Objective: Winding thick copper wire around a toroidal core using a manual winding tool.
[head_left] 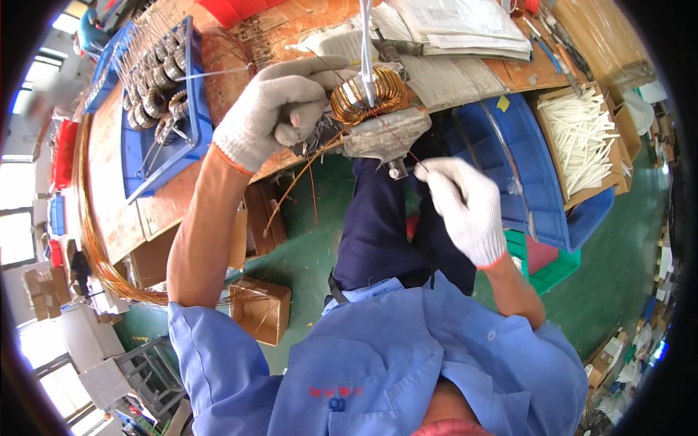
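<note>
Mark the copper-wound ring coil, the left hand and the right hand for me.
copper-wound ring coil (354, 98), head view, on its left windings.
left hand (273, 116), head view, back of the glove.
right hand (465, 207), head view, back of the glove.

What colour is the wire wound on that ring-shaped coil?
Coppery orange; the coil shows best in the head view.

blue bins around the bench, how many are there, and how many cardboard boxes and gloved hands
blue bins: 2 (tray of wound coils, big bin)
cardboard boxes: 2 (box of white sleeves, open box on the floor)
gloved hands: 2 (left hand beside the copper coil, right hand pulling wire)
total: 6
</note>
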Motion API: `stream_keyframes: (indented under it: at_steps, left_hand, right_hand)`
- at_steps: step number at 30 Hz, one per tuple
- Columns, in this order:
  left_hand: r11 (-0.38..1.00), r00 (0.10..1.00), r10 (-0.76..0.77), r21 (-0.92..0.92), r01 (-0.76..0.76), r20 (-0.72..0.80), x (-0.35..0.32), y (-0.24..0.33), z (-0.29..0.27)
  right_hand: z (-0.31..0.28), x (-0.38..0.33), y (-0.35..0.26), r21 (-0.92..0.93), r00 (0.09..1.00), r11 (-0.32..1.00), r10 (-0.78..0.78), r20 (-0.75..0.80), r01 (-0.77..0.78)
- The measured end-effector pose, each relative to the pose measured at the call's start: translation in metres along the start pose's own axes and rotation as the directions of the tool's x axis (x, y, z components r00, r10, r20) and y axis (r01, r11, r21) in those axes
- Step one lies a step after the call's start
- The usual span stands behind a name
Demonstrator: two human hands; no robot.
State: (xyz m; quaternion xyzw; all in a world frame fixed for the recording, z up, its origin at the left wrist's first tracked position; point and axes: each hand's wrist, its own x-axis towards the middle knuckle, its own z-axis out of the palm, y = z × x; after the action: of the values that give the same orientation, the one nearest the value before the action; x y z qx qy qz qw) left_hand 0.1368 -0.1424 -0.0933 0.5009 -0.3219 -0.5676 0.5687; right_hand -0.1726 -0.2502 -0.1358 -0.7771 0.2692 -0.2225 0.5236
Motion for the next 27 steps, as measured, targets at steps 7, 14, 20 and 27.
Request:
stream_keyframes:
  at_steps: [7,14,20,27]
  left_hand:
    - [0.933,0.958,0.213,0.331,-0.142,-0.190,-0.009,-0.017,0.026]
    - [0.717,0.824,0.471,0.680,-0.151,-0.314,-0.014,-0.037,0.055]
    - [0.712,0.854,0.404,0.699,-0.069,-0.328,-0.011,-0.034,0.049]
    - [0.693,0.864,0.414,0.714,-0.095,-0.287,-0.009,-0.034,0.044]
  right_hand:
    - [0.002,0.043,-0.009,-0.146,0.986,0.978,-0.141,0.085,0.152]
    - [0.013,0.028,-0.004,-0.126,0.982,0.975,-0.188,-0.020,0.184]
    - [0.017,0.014,-0.005,-0.216,0.965,0.946,-0.258,-0.053,0.241]
    - [0.014,0.007,0.001,-0.182,0.918,0.914,-0.385,-0.100,0.363]
